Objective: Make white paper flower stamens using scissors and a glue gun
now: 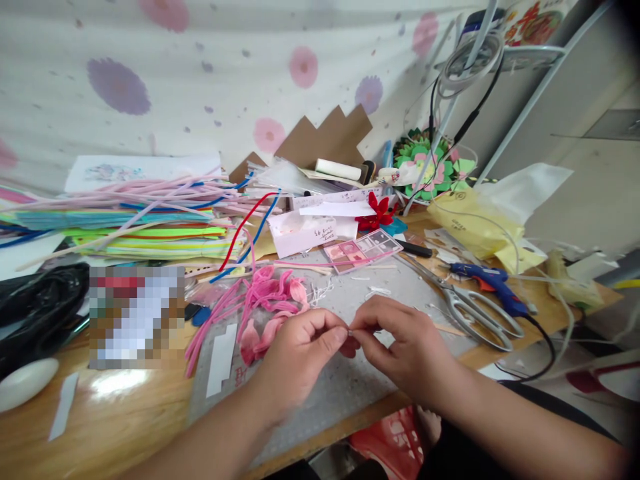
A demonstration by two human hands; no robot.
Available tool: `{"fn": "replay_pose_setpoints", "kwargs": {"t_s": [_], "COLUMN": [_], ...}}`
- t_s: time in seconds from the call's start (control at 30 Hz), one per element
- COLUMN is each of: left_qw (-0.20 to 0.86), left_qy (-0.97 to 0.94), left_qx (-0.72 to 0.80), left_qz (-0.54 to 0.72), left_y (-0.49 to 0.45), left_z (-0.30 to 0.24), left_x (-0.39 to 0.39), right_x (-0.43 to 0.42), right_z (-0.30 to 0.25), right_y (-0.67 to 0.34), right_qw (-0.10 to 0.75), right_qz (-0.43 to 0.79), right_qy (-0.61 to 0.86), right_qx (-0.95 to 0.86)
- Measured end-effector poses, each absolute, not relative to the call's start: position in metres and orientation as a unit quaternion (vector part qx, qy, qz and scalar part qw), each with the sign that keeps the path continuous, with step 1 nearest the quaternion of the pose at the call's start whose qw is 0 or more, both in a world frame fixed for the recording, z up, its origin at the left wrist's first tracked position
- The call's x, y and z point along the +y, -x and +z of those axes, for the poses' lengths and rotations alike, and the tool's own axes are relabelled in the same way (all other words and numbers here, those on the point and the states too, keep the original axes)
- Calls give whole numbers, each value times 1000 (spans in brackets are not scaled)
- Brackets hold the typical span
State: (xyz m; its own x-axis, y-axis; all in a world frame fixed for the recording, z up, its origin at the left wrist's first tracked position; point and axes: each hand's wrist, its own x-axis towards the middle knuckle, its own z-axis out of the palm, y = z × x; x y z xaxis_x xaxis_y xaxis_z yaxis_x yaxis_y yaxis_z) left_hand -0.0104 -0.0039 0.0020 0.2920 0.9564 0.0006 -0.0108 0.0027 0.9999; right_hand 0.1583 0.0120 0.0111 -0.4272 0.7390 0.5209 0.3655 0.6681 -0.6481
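Observation:
My left hand (303,350) and my right hand (403,343) meet over a grey cutting mat (325,393), fingertips pinched together on something tiny between them that I cannot make out. Just left of my left hand lies a bunch of pink pipe cleaners bent into petal shapes (267,307). Large silver scissors (467,307) lie to the right of my right hand. A blue glue gun (493,283) with a black cord rests beyond the scissors.
Stacks of coloured pipe cleaners and paper (130,217) fill the back left. A small pink palette box (363,250), white paper boxes, a red flower (380,213), green paper flowers (425,167) and a yellow bag (473,223) crowd the back. A black bag (35,307) lies at left.

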Motion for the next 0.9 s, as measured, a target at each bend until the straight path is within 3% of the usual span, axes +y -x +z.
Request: {"fn": "replay_pose_setpoints", "kwargs": {"t_s": [0.47,0.77,0.9], "left_qw": [522,601,617], "left_qy": [-546,-503,-501], "left_qx": [470,405,394], "left_qz": [456,471,462], "left_y": [4,8,7], "left_z": [2,-6,-4], "left_x": [-8,-6,-6], "right_x": [11,13,13], "right_z": [4,6,11], "right_y": [-152,-153,-157], "right_qw": [422,432,416], "right_qz": [221,181,221], "right_qy": [355,300,293], "right_qx": [-804,-831,-832]}}
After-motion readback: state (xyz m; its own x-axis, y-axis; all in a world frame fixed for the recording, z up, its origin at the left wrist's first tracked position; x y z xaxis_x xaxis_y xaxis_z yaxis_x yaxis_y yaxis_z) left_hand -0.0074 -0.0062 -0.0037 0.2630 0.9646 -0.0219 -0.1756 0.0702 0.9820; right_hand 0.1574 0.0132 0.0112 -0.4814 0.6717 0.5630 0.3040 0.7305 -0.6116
